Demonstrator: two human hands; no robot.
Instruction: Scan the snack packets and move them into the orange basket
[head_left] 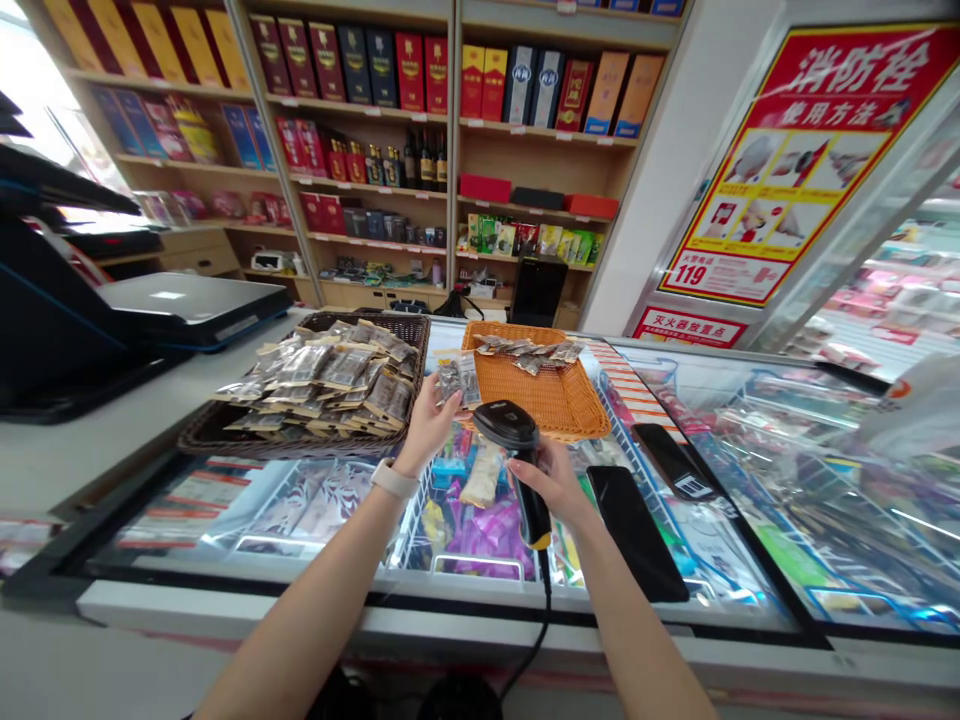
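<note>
My left hand [431,422], with a pale band on its wrist, is closed on the lower edge of a small clear snack packet [459,380]. In my right hand [551,480] is a black barcode scanner [508,425], its head turned toward the packet and its cable running down past the freezer's front edge. To the left, a dark brown wicker basket [217,440] bears a heap of similar packets [337,375]. Behind my hands and to the right, an orange wicker basket [517,400] has several packets [532,352] along its far side.
Both baskets rest on the glass top of a chest freezer [307,570] with bagged goods inside. Right of my right hand lie a black phone [636,535] and another dark device [675,465]. A scale [195,300] stands at left; stocked shelves [450,110] line the back.
</note>
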